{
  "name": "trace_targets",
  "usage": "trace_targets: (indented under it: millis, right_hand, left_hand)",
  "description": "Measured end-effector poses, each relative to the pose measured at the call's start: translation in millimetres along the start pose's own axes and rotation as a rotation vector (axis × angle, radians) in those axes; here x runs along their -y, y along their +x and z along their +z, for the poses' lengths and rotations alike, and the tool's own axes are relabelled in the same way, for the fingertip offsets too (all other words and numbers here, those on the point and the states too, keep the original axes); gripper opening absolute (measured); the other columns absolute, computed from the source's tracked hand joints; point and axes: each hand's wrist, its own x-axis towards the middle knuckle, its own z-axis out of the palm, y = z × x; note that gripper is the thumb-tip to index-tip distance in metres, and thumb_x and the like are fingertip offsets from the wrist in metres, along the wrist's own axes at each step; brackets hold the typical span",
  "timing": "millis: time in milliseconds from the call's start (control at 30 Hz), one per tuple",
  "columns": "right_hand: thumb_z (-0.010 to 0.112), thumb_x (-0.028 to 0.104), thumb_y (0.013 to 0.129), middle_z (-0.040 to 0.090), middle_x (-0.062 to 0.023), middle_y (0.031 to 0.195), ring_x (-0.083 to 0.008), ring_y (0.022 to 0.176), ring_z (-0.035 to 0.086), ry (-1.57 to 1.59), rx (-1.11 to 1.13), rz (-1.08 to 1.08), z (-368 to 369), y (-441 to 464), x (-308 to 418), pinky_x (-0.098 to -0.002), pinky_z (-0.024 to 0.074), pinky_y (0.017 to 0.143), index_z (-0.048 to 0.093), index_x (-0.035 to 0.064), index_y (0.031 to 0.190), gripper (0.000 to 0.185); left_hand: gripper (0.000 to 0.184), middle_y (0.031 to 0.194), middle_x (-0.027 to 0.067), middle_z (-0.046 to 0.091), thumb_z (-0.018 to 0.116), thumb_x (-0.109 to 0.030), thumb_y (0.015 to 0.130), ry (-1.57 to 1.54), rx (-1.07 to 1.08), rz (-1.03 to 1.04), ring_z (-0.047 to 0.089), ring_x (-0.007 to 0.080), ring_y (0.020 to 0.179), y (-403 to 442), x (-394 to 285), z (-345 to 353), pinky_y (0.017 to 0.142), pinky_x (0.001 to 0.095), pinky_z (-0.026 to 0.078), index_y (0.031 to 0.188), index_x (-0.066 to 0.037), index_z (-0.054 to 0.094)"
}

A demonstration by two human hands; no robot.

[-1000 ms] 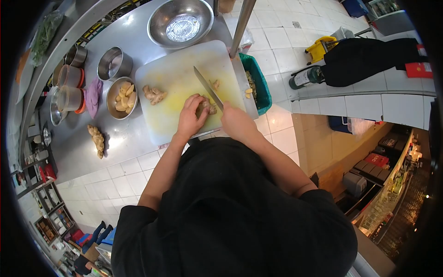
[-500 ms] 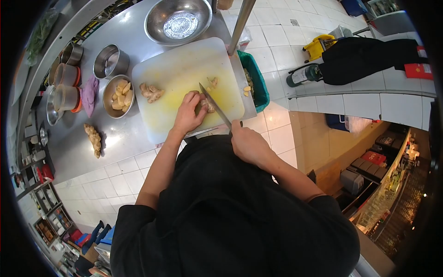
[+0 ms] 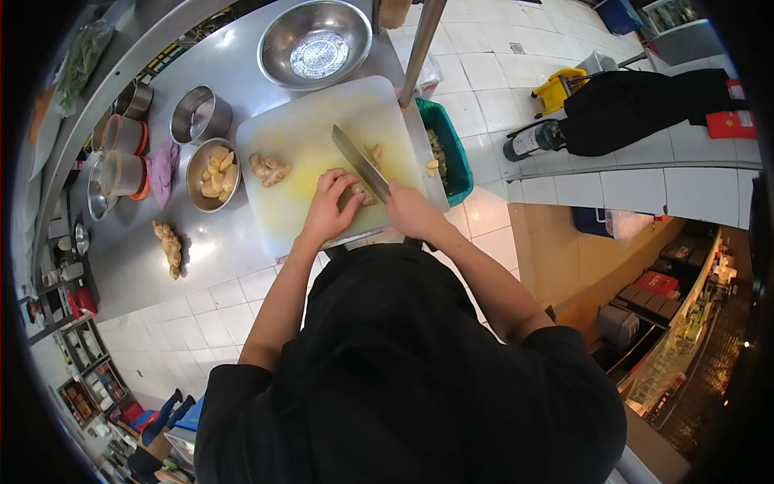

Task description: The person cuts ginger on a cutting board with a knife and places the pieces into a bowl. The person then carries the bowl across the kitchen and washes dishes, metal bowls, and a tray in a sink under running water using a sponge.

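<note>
My left hand (image 3: 328, 208) holds a piece of ginger (image 3: 364, 194) down on the white cutting board (image 3: 302, 121), near its front edge. In my right hand (image 3: 414, 214) is a knife (image 3: 358, 158), its blade slanting up and left beside that ginger. Small scraps (image 3: 376, 153) lie just right of the blade. An unpeeled ginger root (image 3: 269, 169) rests on the board's left part. A metal bowl (image 3: 213, 175) left of the board contains several pale peeled pieces. Another long root (image 3: 168, 248) lies on the steel table.
A large metal bowl (image 3: 315, 44) stands behind the board, and a metal pot (image 3: 200, 115) at its left. A purple cloth (image 3: 163, 173) lies beside plastic containers. The green-lined bin (image 3: 449, 153) is at the board's right, near a metal post (image 3: 422, 52).
My right hand with the knife drew back toward my body, then moved forward and left again. My left hand has stayed on the ginger. The view shifted slightly.
</note>
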Motion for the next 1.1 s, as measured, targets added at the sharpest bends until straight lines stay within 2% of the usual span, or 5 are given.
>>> trace_targets:
  millis: [133, 233, 500, 800, 1100]
  right_hand:
    - [0.053, 0.015, 0.099, 0.068, -0.0340, 0.088, -0.0531, 0.086, 0.066, 0.005, 0.018, 0.065, -24.5, -16.1, 4.0, -0.0616, 0.0499, 0.078, 0.052, -0.0046, 0.106, 0.021]
    - [0.053, 0.016, 0.100, 0.067, -0.0341, 0.086, -0.0538, 0.085, 0.066, -0.011, -0.008, 0.104, -27.3, -18.2, 0.9, -0.0626, 0.0493, 0.078, 0.051, -0.0043, 0.107, 0.022]
    - [0.055, 0.012, 0.096, 0.069, -0.0328, 0.085, -0.0518, 0.084, 0.068, -0.064, -0.200, 0.290, -38.5, -42.6, 12.6, -0.0613, 0.0518, 0.079, 0.051, -0.0058, 0.112, 0.024]
    - [0.056, 0.009, 0.094, 0.070, -0.0291, 0.080, -0.0463, 0.076, 0.071, -0.263, 0.081, 0.138, -41.7, -57.1, 64.5, -0.0581, 0.0549, 0.069, 0.051, -0.0050, 0.112, 0.024]
    - [0.051, 0.011, 0.096, 0.072, -0.0267, 0.086, -0.0453, 0.083, 0.072, -0.297, 0.121, 0.027, -25.8, -34.8, 48.4, -0.0577, 0.0552, 0.075, 0.052, -0.0032, 0.114, 0.023]
  left_hand:
    - [0.029, 0.126, 0.0136, 0.062, 0.070, -0.015, 0.091, 0.072, -0.009, 0.150, 0.054, 0.0335, 0.127, 7.2, -10.5, -13.1, 0.107, 0.0471, 0.044, 0.119, -0.007, 0.068]
    - [0.027, 0.121, 0.0111, 0.065, 0.068, -0.012, 0.091, 0.186, 0.240, 0.307, 0.055, 0.0329, 0.121, 15.7, -15.5, -19.7, 0.103, 0.0481, 0.045, 0.117, -0.008, 0.069]
    - [0.028, 0.111, 0.0138, 0.064, 0.069, -0.011, 0.088, 0.117, 0.046, 0.009, 0.057, 0.0361, 0.104, 7.9, -21.7, -6.7, 0.095, 0.0438, 0.048, 0.115, -0.003, 0.066]
    - [0.033, 0.111, 0.0164, 0.066, 0.069, -0.007, 0.086, -0.066, 0.225, -0.229, 0.065, 0.0367, 0.102, 22.1, -24.2, -24.1, 0.088, 0.0432, 0.054, 0.118, -0.003, 0.064]
    - [0.027, 0.109, 0.0158, 0.069, 0.072, -0.007, 0.086, -0.050, 0.238, -0.143, 0.067, 0.0357, 0.097, 21.4, -14.9, -28.5, 0.083, 0.0422, 0.056, 0.112, -0.002, 0.067]
